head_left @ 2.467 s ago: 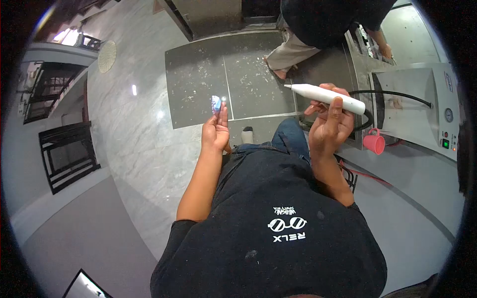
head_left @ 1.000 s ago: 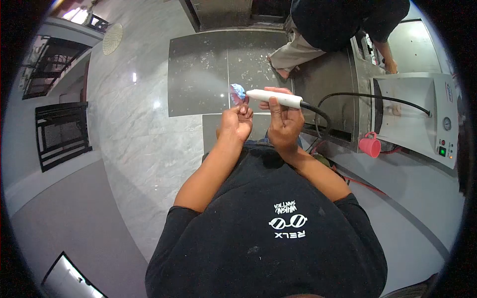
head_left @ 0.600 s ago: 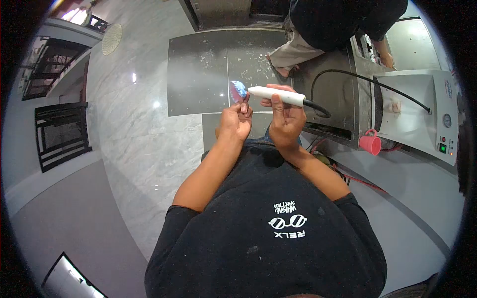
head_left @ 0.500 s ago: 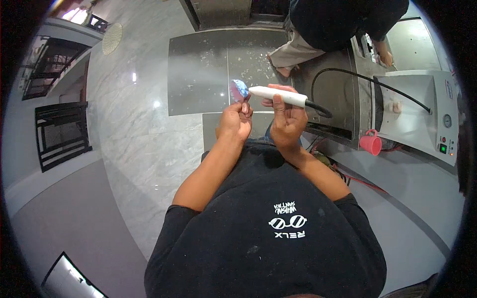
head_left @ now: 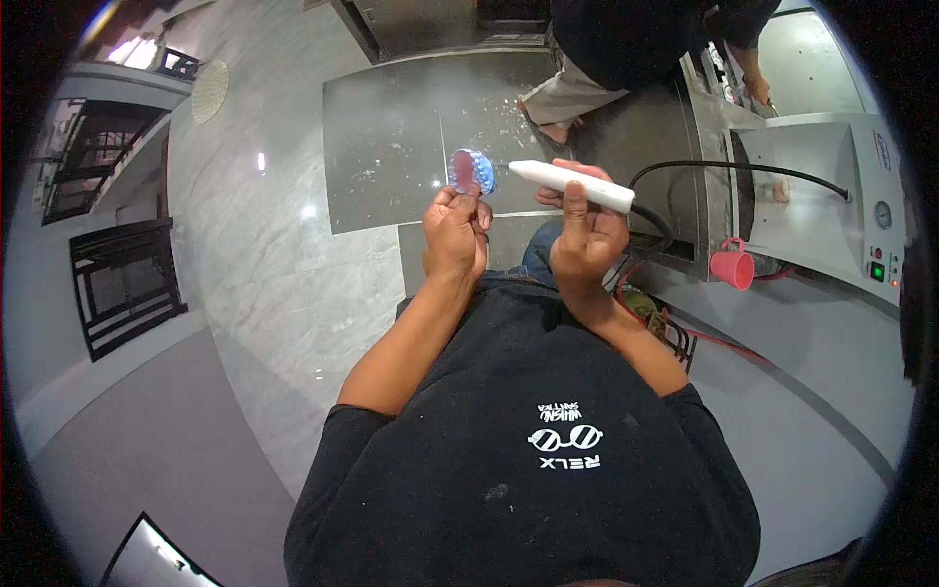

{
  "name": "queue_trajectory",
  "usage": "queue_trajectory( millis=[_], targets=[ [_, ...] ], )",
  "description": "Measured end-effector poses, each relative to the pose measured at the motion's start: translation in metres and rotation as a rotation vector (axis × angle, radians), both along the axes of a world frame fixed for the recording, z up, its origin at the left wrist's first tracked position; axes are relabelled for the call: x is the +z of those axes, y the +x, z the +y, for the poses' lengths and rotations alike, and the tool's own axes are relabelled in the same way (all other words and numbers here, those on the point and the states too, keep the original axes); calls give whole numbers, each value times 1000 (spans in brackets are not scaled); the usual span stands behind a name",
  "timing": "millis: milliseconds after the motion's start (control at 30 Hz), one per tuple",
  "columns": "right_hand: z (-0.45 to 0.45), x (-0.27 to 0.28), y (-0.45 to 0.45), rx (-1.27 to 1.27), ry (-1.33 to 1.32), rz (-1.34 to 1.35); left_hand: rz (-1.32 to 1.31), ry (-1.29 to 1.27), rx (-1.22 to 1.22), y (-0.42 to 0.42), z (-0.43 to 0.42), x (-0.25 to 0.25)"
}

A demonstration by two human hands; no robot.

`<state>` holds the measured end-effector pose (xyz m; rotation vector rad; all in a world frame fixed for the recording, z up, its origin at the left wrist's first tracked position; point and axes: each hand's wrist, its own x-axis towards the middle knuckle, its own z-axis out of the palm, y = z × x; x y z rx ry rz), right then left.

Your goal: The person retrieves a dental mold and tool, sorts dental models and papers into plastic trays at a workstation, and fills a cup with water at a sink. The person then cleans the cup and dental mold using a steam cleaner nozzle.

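My left hand pinches the lower edge of a small rounded pink and blue piece that looks like a dental model. Its pink inner face and bumpy blue rim are turned up towards me. In my right hand is a white steam handpiece, gripped between thumb and fingers. The tapered nozzle points left at the piece, with a short gap between them. From the handpiece's rear end a black hose loops round to a white machine at the right.
A pink mug hangs at the machine's left side. Another person stands at the metal counter ahead, with a hand near its top. Dark spotted panels cover part of the pale tiled floor. A black rack stands left.
My right hand has drawn the handpiece right, widening the gap to the piece. The piece has turned to show more pink. The white mist on the left has thinned.
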<state>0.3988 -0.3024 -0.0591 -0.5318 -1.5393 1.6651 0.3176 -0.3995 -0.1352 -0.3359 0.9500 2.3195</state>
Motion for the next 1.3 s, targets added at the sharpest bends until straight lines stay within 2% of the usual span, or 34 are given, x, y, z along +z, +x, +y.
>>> queue_trajectory(
  millis=[467, 767, 1300],
  targets=[
    [-1, 4, 6, -32, 6, 3, 136, -38, -112, 4, 1, 11],
    [4, 2, 3, -63, -7, 20, 154, -54, -87, 2, 2, 7],
    [2, 5, -1, 23, 7, -22, 182, -128, -59, 0, -1, 2]
  ],
)
